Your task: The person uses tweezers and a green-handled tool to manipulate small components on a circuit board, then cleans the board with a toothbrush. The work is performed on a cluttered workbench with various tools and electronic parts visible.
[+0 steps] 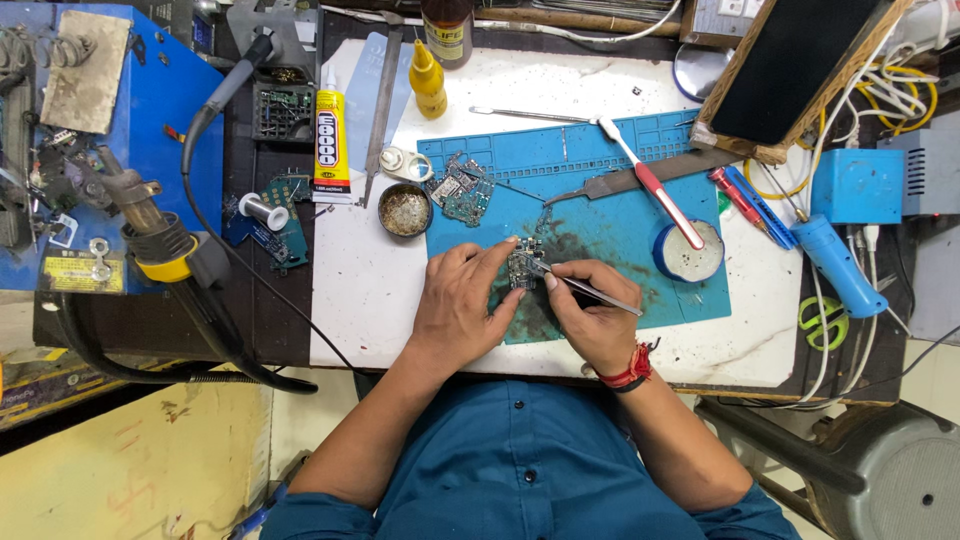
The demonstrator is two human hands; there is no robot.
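A small circuit board [523, 266] lies on the blue work mat [600, 190] in front of me. My left hand [458, 305] presses on the mat beside the board, fingertips steadying its left edge. My right hand [590, 315] grips metal tweezers [580, 284] whose tips touch the board's right side. A red thread band circles my right wrist.
Other circuit boards [460, 188], a round tin [405, 210], a toothbrush [650, 180] resting on a white tub [688, 252], a metal file [640, 180], a glue tube [331, 145], a yellow bottle [427, 80]. A hot-air gun [150, 230] sits at left, a blue tool [835, 262] at right.
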